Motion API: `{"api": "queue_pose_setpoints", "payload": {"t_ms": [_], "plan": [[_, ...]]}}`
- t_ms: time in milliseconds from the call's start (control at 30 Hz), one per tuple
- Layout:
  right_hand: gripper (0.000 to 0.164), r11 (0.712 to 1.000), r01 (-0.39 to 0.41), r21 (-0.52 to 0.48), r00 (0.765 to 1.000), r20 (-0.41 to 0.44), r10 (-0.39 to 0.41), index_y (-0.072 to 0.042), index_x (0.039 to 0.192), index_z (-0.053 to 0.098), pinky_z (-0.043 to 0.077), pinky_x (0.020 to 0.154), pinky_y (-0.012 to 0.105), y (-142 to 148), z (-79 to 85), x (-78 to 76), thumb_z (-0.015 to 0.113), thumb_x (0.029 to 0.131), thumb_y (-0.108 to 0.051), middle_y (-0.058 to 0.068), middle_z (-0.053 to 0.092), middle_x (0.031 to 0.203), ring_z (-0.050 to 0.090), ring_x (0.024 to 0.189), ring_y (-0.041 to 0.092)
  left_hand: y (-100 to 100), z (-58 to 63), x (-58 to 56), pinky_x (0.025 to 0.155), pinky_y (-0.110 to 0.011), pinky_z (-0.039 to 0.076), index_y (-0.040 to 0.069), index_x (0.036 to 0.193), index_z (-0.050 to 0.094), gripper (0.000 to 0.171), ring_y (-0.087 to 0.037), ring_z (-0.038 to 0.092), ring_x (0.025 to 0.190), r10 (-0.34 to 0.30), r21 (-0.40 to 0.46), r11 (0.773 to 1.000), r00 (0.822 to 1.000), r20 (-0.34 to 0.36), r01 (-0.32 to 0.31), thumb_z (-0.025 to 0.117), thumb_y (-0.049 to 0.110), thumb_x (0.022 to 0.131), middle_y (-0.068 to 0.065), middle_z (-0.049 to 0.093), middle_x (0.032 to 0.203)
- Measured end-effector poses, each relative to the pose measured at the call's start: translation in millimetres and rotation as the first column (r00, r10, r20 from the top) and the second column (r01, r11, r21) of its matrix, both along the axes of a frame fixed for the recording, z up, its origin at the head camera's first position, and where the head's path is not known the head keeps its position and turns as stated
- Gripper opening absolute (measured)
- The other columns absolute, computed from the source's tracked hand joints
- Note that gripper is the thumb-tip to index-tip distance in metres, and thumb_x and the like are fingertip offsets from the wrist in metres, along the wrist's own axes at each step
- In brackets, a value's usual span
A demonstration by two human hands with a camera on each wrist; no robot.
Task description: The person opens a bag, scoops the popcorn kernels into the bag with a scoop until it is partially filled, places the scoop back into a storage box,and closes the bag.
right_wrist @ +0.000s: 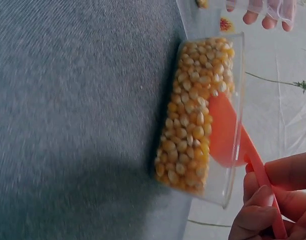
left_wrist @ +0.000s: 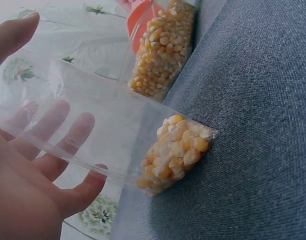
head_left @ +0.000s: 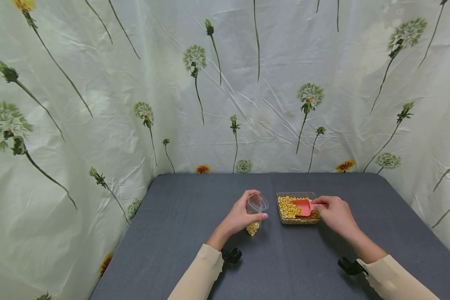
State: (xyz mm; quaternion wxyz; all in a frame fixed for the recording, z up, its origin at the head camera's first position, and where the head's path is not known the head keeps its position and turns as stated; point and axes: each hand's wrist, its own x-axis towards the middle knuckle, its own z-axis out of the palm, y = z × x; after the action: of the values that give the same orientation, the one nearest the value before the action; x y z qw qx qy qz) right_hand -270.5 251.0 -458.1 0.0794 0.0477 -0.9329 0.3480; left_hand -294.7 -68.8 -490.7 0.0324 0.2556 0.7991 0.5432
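Clear bag (left_wrist: 118,125) gripped by left hand (head_left: 237,217), thumb and fingers spread round open upper part; corn (left_wrist: 175,152) seen in bottom only, below fingers. Pink scoop (right_wrist: 225,132) held by handle in right hand (head_left: 337,214), its head set among kernels (head_left: 288,207) in clear box (right_wrist: 218,194), just left of right-hand fingertips. Progress, judged: small portion bagged, upper bag unfilled; box well stocked, further corn not yet transferred. Scoop load cannot be told.

pink scoop (head_left: 303,207), yellow corn (head_left: 288,207), blue-grey tablecloth (head_left: 281,266), cream sleeves (head_left: 200,273), white backdrop (head_left: 165,79) — green dandelion print (head_left: 194,57)
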Motion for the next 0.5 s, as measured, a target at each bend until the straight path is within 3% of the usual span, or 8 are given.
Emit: {"api": "queue_pose_setpoints", "payload": {"t_ms": [167,333,500], "plan": [[0.021,1.000,-0.005,0.012,1.000,-0.004,0.005,0.000,0.106,0.075,0.031,0.048,0.031,-9.3,-4.1,-5.6,0.059,0.095,-0.008,-0.001,0.051,0.062,0.039,0.051,0.015,0.5,-1.1,0.2,0.092,-0.043,0.048,0.033,0.140,0.044,0.063,-0.009,0.058,0.111,0.001,0.000,1.000,1.000,0.002,-0.001,0.079,0.041,0.088,0.013,0.057,0.125],[0.022,0.999,-0.018,0.029,1.000,0.016,0.017,0.001,0.105,0.074,0.032,0.052,0.033,-16.3,-5.7,-8.8,0.058,0.094,-0.007,0.004,0.063,0.081,0.044,0.057,0.017,1.0,-1.3,-0.2,0.092,-0.043,0.048,0.023,0.144,0.044,0.070,-0.008,0.058,0.109,0.000,-0.009,1.000,1.000,0.009,0.000,0.079,0.044,0.087,0.014,0.057,0.124],[0.020,1.000,-0.013,0.015,0.999,0.043,0.013,0.000,0.105,0.074,0.034,0.053,0.033,-16.2,-5.6,-9.6,0.059,0.094,-0.008,0.006,0.065,0.084,0.045,0.059,0.018,0.6,-1.5,-0.9,0.089,-0.040,0.050,0.018,0.146,0.043,0.074,-0.009,0.058,0.109,-0.008,-0.012,1.000,1.000,0.012,0.008,0.078,0.047,0.087,0.013,0.057,0.124]]}}
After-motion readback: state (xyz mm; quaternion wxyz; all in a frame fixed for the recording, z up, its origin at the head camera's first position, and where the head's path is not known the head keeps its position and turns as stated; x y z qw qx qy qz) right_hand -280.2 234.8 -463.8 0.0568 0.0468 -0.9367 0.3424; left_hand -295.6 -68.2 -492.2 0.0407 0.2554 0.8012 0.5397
